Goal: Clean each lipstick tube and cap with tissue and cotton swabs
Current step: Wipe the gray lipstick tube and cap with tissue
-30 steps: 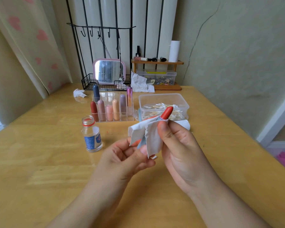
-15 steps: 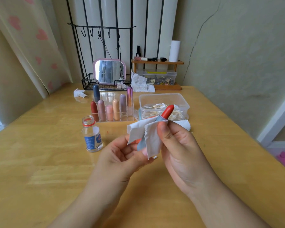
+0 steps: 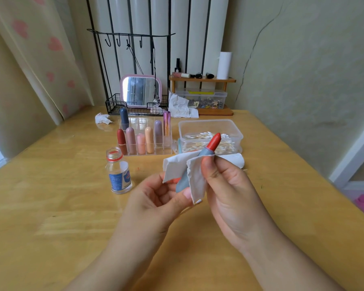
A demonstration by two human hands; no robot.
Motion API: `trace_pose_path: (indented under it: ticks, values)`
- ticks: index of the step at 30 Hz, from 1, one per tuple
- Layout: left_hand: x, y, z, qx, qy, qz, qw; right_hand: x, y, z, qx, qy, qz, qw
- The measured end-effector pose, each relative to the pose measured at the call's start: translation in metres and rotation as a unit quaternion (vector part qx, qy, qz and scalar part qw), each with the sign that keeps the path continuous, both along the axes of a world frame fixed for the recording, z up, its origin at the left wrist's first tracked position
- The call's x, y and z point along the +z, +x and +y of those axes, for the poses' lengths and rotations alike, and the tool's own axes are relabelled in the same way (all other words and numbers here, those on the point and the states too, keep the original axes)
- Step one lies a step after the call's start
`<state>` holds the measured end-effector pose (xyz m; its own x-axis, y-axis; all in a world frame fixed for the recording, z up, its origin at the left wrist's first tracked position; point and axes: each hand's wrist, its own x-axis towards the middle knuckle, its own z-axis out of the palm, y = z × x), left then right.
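An uncapped lipstick point(image 3: 206, 156) with a grey tube and a red-orange bullet tilts up to the right above the table's middle. My left hand point(image 3: 156, 198) grips the tube's lower end. A white tissue point(image 3: 189, 173) is folded around the tube, and my right hand point(image 3: 225, 185) pinches it against the tube with thumb and fingers. Behind stands a clear organizer point(image 3: 145, 141) holding several capped lipsticks. A clear box of cotton swabs point(image 3: 210, 135) sits to its right.
A small open glass bottle point(image 3: 118, 171) with a blue label stands left of my hands. Crumpled tissues point(image 3: 102, 119) lie further back, near a pink mirror point(image 3: 140, 91) in a wire rack. A wooden shelf point(image 3: 202, 80) with cosmetics stands at the back wall.
The tissue has slid down the tube, so more of the grey tube shows below the red bullet. Both hands stay in nearly the same place.
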<state>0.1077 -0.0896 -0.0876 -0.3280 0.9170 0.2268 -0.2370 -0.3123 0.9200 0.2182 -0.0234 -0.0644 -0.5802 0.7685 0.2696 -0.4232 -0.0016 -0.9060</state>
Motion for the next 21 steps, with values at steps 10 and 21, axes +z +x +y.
trace_pose_path:
  ticks: [10,21]
  values:
    - [-0.0008,-0.0002,0.0017,0.068,0.044,0.016,0.997,-0.0077,-0.0047,0.0007,0.004,0.039,-0.007,0.999]
    - [0.0049,0.0025,-0.0018,-0.006,-0.005,-0.053,0.999,-0.0027,-0.0020,-0.0009,-0.026,0.045,-0.018,0.999]
